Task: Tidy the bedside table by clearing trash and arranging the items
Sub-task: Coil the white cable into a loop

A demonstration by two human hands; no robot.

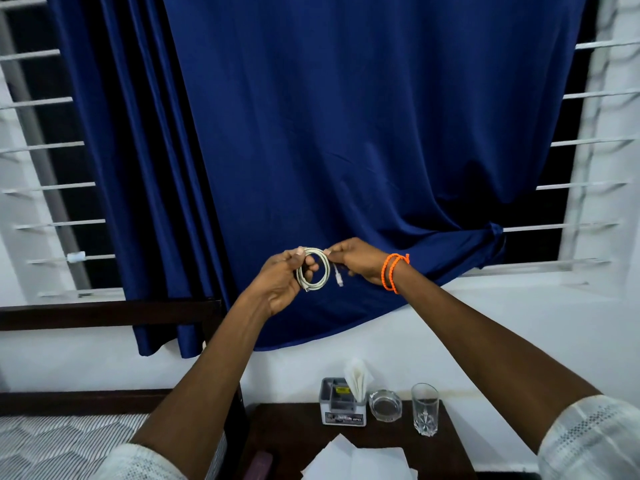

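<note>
**Hands coil a cable above the bedside table**

The left hand (282,278) and right hand (356,259) are raised in front of a blue curtain (346,133), both grasping a pale cable (313,270) wound into a small round loop of several turns. The left thumb and fingers clasp the loop's left side; the right fingers pinch its upper right edge, where one short end with a plug hangs down. An orange band (393,271) circles the right wrist. The cable is held in the air, well above the dark table (298,431) below. On that table stand a grey organiser (341,408) with white tissue poking up, a glass ashtray (385,405) just beside it, and a clear tumbler (425,408). White paper (356,460) lies at the near edge.
</note>
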